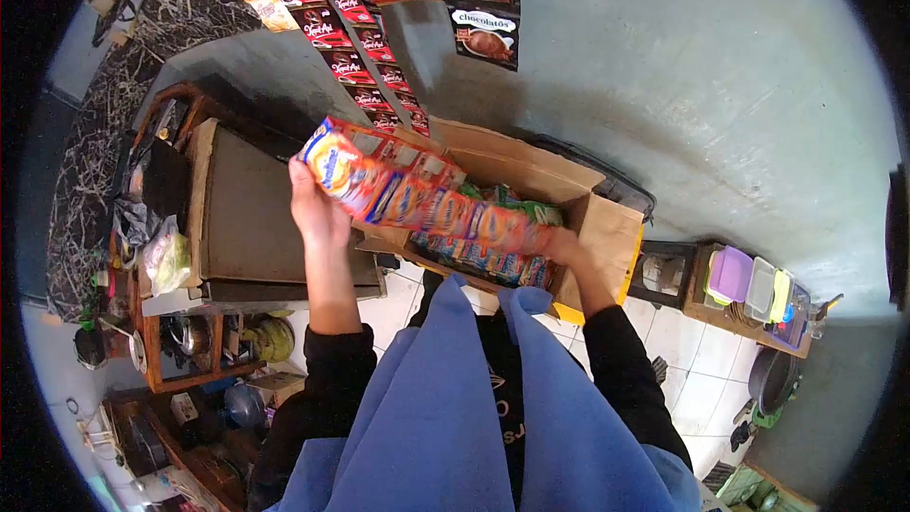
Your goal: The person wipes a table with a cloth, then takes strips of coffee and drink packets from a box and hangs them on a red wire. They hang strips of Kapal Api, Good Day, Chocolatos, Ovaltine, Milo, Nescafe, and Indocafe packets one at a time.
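This looks like a small shop selling drink sachets within a home kitchen. Strips of Kapal Api sachets and Chocolatos sachets hang at upper centre, above a sachet-filled cardboard box; a metal pot at left and plastic food containers at right suggest cooking.

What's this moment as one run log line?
left hand: holding sachet strip | right hand: at strip's other end, blurred | strip: above open cardboard box

L grip clasped, R grip blurred; arms out fwd.
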`<control>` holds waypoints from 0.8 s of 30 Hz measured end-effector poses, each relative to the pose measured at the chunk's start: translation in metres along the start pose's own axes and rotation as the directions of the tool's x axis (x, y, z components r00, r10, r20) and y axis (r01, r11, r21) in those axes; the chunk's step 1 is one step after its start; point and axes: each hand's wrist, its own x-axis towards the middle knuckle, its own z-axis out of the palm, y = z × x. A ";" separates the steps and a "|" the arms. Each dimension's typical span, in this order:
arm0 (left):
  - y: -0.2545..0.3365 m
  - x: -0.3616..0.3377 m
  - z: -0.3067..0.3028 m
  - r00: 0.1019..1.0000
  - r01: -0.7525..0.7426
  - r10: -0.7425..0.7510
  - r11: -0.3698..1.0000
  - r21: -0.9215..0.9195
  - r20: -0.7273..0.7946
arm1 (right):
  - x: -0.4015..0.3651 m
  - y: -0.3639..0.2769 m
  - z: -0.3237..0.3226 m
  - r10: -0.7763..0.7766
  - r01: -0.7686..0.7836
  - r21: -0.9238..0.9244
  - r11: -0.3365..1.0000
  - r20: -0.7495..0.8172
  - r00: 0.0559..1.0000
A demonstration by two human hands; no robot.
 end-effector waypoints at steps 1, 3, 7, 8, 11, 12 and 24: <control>0.011 -0.001 0.005 0.999 -0.006 0.008 0.999 -0.036 0.054 | 0.019 0.019 0.025 -0.210 0.247 -0.319 0.915 0.145 0.967; 0.034 -0.002 0.013 0.976 -0.015 0.024 0.999 -0.044 0.217 | 0.049 0.025 0.055 -0.136 0.123 -0.209 0.970 -0.047 0.990; 0.079 -0.009 0.041 0.941 0.002 0.025 0.997 -0.079 0.337 | 0.088 0.020 0.072 -0.067 0.058 -0.212 0.976 -0.039 0.997; 0.090 -0.011 0.045 0.916 0.012 0.015 0.998 -0.065 0.400 | 0.093 0.018 0.076 -0.107 0.110 -0.302 0.947 0.027 0.994; 0.120 -0.022 0.032 0.986 -0.100 0.085 0.990 0.104 0.143 | 0.126 0.056 0.139 -0.019 0.030 -0.197 0.980 0.057 0.998; 0.132 -0.021 0.024 0.950 -0.095 0.080 0.995 0.034 0.301 | 0.122 0.047 0.130 -0.022 0.034 -0.193 0.981 0.062 0.998; 0.152 -0.025 0.033 0.988 -0.090 0.049 0.955 0.284 0.148 | 0.103 -0.043 0.114 0.020 -0.022 -0.015 1.000 -0.149 0.989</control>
